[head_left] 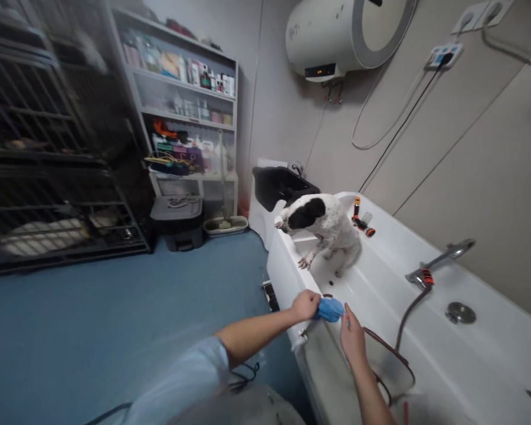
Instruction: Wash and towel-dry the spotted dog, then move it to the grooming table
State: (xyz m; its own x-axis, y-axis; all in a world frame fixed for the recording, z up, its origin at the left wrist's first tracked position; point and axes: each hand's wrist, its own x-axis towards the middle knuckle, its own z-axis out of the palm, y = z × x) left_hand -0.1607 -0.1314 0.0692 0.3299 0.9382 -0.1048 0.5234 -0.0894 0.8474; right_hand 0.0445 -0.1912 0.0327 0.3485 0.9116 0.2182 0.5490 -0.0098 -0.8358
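My left hand (306, 306) is closed on one end of a crumpled, soft blue item (330, 309), perhaps a glove or cloth. Its other end is pinched in my right hand (351, 332), so it spans the gap between them above the tub's near rim. Just beyond, a white dog (336, 221) with black patches on its head sits in the white bathtub (380, 265). One front paw (304, 262) rests on the tub's rim, and its head points left over the edge. Neither hand touches the dog.
A chrome tap (442, 260) with a brown hose (409, 316) is on the tub's far side. Black-and-orange bottles or fittings (363, 224) lie behind the dog. Leftward stand a shelf unit (186, 115), a grey bin (177, 221) and metal cages (39, 177). A water heater (323, 35) hangs above.
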